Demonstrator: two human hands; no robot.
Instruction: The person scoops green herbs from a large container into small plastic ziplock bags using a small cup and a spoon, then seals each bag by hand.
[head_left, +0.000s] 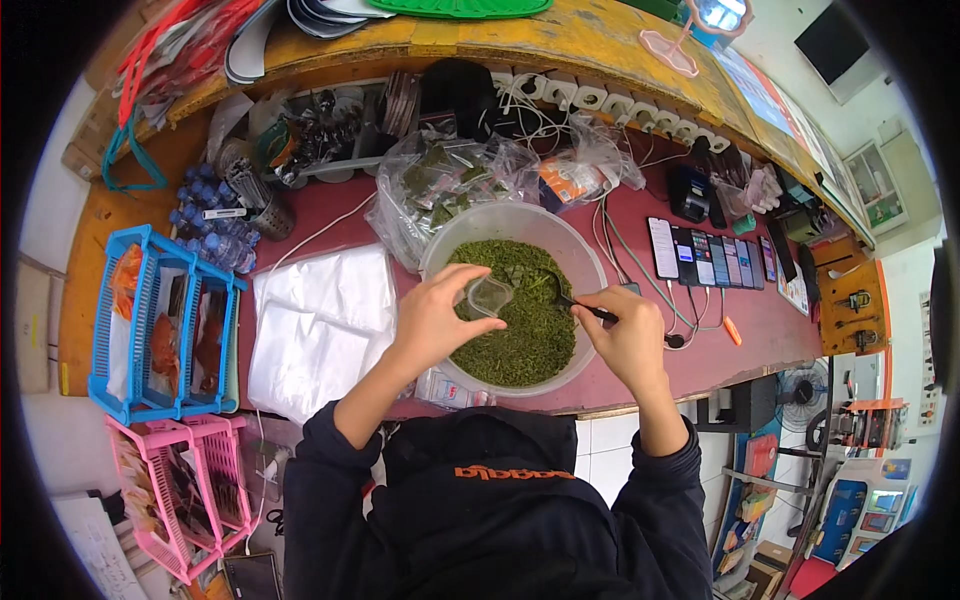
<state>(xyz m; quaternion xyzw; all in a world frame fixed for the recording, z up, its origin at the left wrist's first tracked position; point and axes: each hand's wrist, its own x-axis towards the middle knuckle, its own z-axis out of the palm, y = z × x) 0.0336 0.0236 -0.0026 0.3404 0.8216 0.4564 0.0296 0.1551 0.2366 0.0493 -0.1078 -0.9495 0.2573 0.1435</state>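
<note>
A translucent plastic tub (587, 251) stands before me on the red tabletop, holding a mass of chopped dried green leaves (517, 349). Over its left half, my left hand (442, 311) grips a small clear plastic bag (489, 295) with its mouth spread between thumb and fingers. My right hand (626, 322), at the tub's right rim, holds a black spoon (596, 311) by the handle. The spoon's bowl lies down among the leaves and is partly hidden. Behind the tub, a large clear bag (397, 187) contains several small packets of green leaf.
White plastic bags (322, 330) lie left of the tub, beside blue baskets (157, 330) and pink baskets (184, 495). Several phones (705, 255) with charging cables lie to the right, near an orange cutter (732, 331). A yellow wooden shelf (480, 46) crosses behind.
</note>
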